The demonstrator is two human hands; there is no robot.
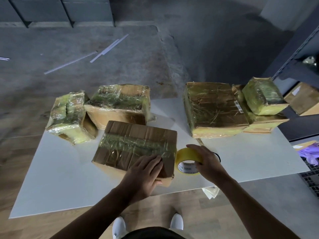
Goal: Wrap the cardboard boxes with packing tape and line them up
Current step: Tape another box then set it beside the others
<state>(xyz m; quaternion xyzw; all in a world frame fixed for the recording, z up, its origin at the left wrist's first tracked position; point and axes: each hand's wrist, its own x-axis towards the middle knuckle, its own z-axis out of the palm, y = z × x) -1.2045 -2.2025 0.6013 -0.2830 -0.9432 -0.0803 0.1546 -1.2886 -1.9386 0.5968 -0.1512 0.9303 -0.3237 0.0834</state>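
Hands are kept apart: the left hand [145,171] is laid flat on the near box [134,145], fingers [153,160] out straight, and the yellow tape roll [186,154] is gripped by the right hand [206,161] just beside that box. The near box (tape is seen across its top) is set on the white table [60,169], with other wrapped boxes [214,107] behind it.

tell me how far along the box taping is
Done: the left box, back box, big right box and the small box stacked at far right shine with tape. In hand: the front box has one tape band; the left hand presses it while the right hand grips the roll. Left: likely more wraps on the front box, then a row, since the boxes sit in loose clusters.
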